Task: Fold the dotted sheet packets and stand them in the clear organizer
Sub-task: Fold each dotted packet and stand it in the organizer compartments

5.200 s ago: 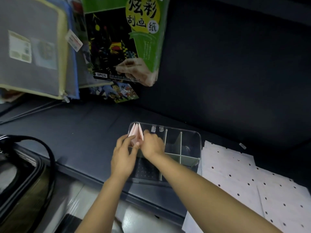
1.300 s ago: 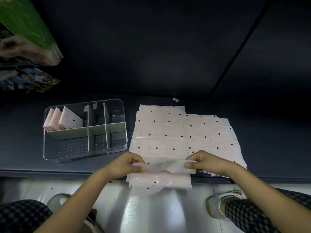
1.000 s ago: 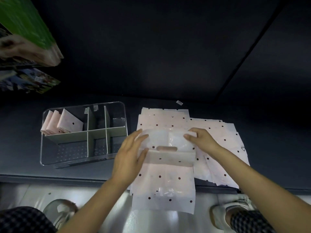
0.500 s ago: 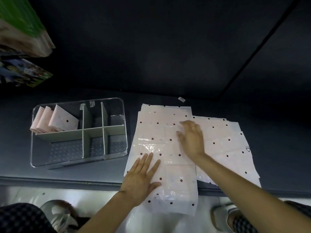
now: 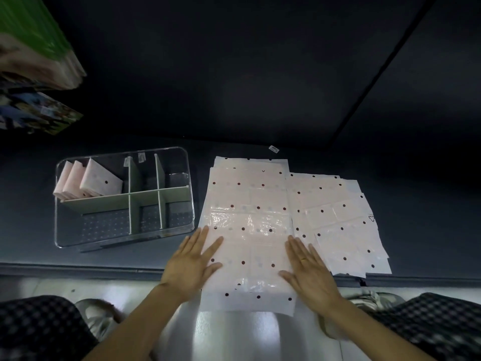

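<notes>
We press left hand [image 5: 191, 267] and right hand [image 5: 309, 272] flat, fingers straight, gripping nothing, pinning the top packet [image 5: 250, 246] for creasing.

Left hand [image 5: 191, 267] flat, fingers [image 5: 200, 238] straight; right hand [image 5: 309, 269] likewise, palm down.
</notes>
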`<action>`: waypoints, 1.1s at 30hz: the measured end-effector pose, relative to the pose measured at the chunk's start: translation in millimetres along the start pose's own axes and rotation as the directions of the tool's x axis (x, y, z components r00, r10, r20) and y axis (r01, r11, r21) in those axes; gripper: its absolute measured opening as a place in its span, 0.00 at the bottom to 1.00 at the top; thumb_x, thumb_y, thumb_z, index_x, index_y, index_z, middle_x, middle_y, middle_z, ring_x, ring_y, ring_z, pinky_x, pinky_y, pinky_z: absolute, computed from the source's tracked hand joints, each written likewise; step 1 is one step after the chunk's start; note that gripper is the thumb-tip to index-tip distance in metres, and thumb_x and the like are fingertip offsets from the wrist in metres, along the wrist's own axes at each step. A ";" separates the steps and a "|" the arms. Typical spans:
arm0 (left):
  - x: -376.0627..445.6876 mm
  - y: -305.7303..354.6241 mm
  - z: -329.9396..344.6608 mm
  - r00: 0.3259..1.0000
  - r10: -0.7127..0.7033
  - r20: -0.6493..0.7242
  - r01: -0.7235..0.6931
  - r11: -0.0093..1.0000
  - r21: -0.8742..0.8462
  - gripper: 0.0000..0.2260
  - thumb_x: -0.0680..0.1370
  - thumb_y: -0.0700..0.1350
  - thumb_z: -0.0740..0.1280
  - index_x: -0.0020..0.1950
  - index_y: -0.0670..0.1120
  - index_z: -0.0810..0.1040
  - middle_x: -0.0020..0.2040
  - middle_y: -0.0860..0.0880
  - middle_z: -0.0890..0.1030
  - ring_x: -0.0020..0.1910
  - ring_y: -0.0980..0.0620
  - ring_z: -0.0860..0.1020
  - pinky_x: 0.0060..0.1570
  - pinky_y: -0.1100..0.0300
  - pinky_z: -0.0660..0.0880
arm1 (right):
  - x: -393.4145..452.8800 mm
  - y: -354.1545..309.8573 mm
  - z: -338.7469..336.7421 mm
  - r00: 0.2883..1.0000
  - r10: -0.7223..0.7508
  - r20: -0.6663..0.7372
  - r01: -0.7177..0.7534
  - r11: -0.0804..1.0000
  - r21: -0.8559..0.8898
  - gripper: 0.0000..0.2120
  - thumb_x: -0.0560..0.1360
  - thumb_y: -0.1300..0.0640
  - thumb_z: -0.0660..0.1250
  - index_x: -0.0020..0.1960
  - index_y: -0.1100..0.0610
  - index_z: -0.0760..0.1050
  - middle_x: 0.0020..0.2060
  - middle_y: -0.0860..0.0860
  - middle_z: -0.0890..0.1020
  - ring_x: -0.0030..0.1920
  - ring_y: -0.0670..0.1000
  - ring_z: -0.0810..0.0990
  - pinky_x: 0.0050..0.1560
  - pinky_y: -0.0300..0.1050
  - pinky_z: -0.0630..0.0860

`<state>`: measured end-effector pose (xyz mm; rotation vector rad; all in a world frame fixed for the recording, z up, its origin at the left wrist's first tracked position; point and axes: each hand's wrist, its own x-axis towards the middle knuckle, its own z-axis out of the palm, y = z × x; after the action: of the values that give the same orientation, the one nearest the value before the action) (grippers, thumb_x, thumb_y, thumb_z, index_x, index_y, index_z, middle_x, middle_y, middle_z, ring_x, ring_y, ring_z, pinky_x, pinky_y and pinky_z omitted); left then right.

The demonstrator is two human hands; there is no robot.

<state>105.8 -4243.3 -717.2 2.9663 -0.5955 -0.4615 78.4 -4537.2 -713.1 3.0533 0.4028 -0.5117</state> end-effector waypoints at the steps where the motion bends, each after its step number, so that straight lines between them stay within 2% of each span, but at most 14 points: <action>1: -2.7 -2.4 -0.1 1.000 -0.012 0.002 0.012 1.000 -0.001 0.30 0.73 0.65 0.32 0.74 0.58 0.33 0.76 0.48 0.33 0.74 0.48 0.33 0.73 0.56 0.36 | 0.2 -0.3 -3.1 0.999 0.005 -0.034 -0.004 1.000 0.027 0.34 0.79 0.37 0.42 0.76 0.57 0.38 0.74 0.51 0.37 0.76 0.51 0.38 0.70 0.42 0.27; 3: -4.2 -1.9 -0.5 1.000 -0.020 -0.006 0.020 1.000 0.003 0.31 0.73 0.65 0.32 0.76 0.58 0.36 0.76 0.49 0.34 0.75 0.48 0.34 0.73 0.56 0.36 | 4.5 -9.5 -18.1 0.979 0.013 -0.205 0.002 0.997 0.077 0.30 0.80 0.41 0.50 0.74 0.61 0.59 0.74 0.54 0.58 0.75 0.55 0.56 0.75 0.44 0.44; 5: -2.6 1.9 -1.5 0.999 -0.030 -0.024 0.030 1.000 0.003 0.33 0.73 0.65 0.33 0.77 0.57 0.40 0.77 0.50 0.36 0.75 0.49 0.35 0.72 0.57 0.36 | 16.3 -22.5 -29.7 0.930 -0.005 -0.367 0.049 0.993 0.109 0.21 0.77 0.49 0.63 0.63 0.62 0.76 0.62 0.56 0.78 0.63 0.57 0.76 0.68 0.50 0.68; 6: -1.8 3.4 -1.8 0.999 -0.032 -0.030 0.032 0.999 -0.003 0.33 0.73 0.65 0.33 0.77 0.56 0.42 0.77 0.51 0.36 0.75 0.50 0.35 0.72 0.57 0.36 | 22.5 -29.0 -33.2 0.910 -0.025 -0.413 0.085 0.988 0.129 0.18 0.73 0.53 0.70 0.59 0.62 0.79 0.56 0.55 0.82 0.57 0.56 0.80 0.61 0.52 0.75; 8: -0.8 4.6 -2.1 0.999 -0.031 -0.031 0.031 0.999 -0.026 0.33 0.74 0.65 0.35 0.78 0.55 0.45 0.78 0.52 0.39 0.76 0.51 0.36 0.72 0.58 0.35 | 33.7 -38.6 -38.5 0.911 -0.062 -0.408 0.141 0.976 0.166 0.17 0.66 0.59 0.77 0.53 0.60 0.81 0.48 0.54 0.83 0.48 0.54 0.83 0.51 0.49 0.80; 12: 2.4 3.6 -3.5 0.999 -0.043 -0.027 0.040 0.995 -0.093 0.28 0.80 0.63 0.44 0.78 0.54 0.51 0.78 0.53 0.45 0.77 0.52 0.41 0.71 0.59 0.36 | 49.9 -39.6 -40.8 0.915 -0.103 -0.389 0.165 0.977 0.131 0.11 0.59 0.60 0.81 0.40 0.56 0.83 0.37 0.50 0.82 0.36 0.52 0.81 0.36 0.41 0.79; 16: 6.3 6.2 -9.1 0.994 -0.043 -0.099 0.023 0.980 -0.196 0.25 0.80 0.61 0.51 0.75 0.52 0.61 0.77 0.50 0.56 0.77 0.50 0.51 0.74 0.57 0.45 | 58.0 -35.1 -41.6 0.915 -0.161 -0.369 0.190 0.981 0.042 0.09 0.60 0.59 0.81 0.34 0.54 0.81 0.32 0.47 0.80 0.31 0.49 0.79 0.32 0.38 0.76; 19: 9.9 7.3 -14.1 0.985 -0.040 -0.169 -0.013 0.954 -0.299 0.24 0.79 0.59 0.57 0.73 0.52 0.65 0.75 0.52 0.62 0.75 0.53 0.57 0.72 0.60 0.50 | 56.4 -32.1 -46.7 0.910 -0.174 -0.376 0.226 0.969 0.098 0.11 0.59 0.63 0.80 0.37 0.54 0.82 0.33 0.47 0.82 0.33 0.49 0.80 0.34 0.37 0.76; 21: 11.6 6.4 -20.0 0.978 -0.043 -0.205 -0.047 0.910 -0.413 0.22 0.77 0.56 0.64 0.70 0.53 0.70 0.71 0.54 0.68 0.72 0.54 0.63 0.70 0.61 0.57 | 52.3 -28.8 -53.9 0.899 -0.190 -0.394 0.268 0.951 0.155 0.07 0.65 0.63 0.77 0.41 0.55 0.81 0.36 0.47 0.82 0.37 0.50 0.81 0.39 0.35 0.74; 23: 12.3 4.1 -26.4 0.970 -0.064 -0.233 -0.064 0.862 -0.503 0.19 0.75 0.53 0.70 0.65 0.54 0.76 0.65 0.57 0.75 0.66 0.56 0.70 0.63 0.64 0.64 | 46.0 -25.3 -61.5 0.924 -0.205 -0.323 0.281 0.937 0.208 0.03 0.75 0.60 0.67 0.47 0.56 0.80 0.42 0.48 0.82 0.44 0.50 0.80 0.45 0.36 0.70; 26: 11.4 -0.6 -32.0 0.981 -0.135 -0.143 0.014 0.772 -0.635 0.13 0.71 0.49 0.74 0.55 0.55 0.81 0.53 0.59 0.82 0.54 0.59 0.77 0.50 0.71 0.69 | 38.7 -15.9 -67.6 0.964 -0.208 -0.165 0.254 0.904 0.344 0.09 0.81 0.54 0.57 0.53 0.55 0.75 0.45 0.47 0.78 0.49 0.45 0.73 0.49 0.34 0.64; 28: 11.8 -3.5 -31.8 0.985 -0.165 -0.050 0.081 0.699 -0.711 0.11 0.71 0.45 0.74 0.52 0.53 0.82 0.48 0.55 0.84 0.49 0.53 0.80 0.50 0.63 0.74 | 38.0 -13.0 -72.6 0.975 -0.184 -0.124 0.220 0.883 0.415 0.09 0.81 0.54 0.56 0.52 0.54 0.74 0.43 0.46 0.75 0.46 0.44 0.70 0.48 0.37 0.66; 30: 10.6 -2.1 -31.8 0.977 -0.212 -0.019 0.126 0.651 -0.749 0.16 0.72 0.45 0.73 0.59 0.54 0.78 0.50 0.52 0.83 0.49 0.51 0.80 0.52 0.56 0.76 | 45.2 -11.5 -74.7 0.983 -0.135 -0.121 0.175 0.883 0.435 0.10 0.81 0.55 0.56 0.52 0.56 0.75 0.42 0.47 0.76 0.48 0.45 0.70 0.49 0.39 0.67; 33: 4.9 11.1 -29.0 0.926 -0.304 -0.225 0.083 0.743 -0.664 0.29 0.74 0.47 0.72 0.72 0.53 0.65 0.65 0.58 0.71 0.62 0.56 0.70 0.59 0.56 0.71 | 62.0 -13.1 -71.1 0.993 -0.076 -0.089 0.106 0.904 0.414 0.11 0.81 0.57 0.56 0.53 0.58 0.76 0.47 0.50 0.80 0.54 0.49 0.70 0.52 0.40 0.67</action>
<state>115.0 -4254.8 -689.5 2.3472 -0.0476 -0.1345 154.3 -4504.8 -665.6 3.4888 0.4989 -0.5603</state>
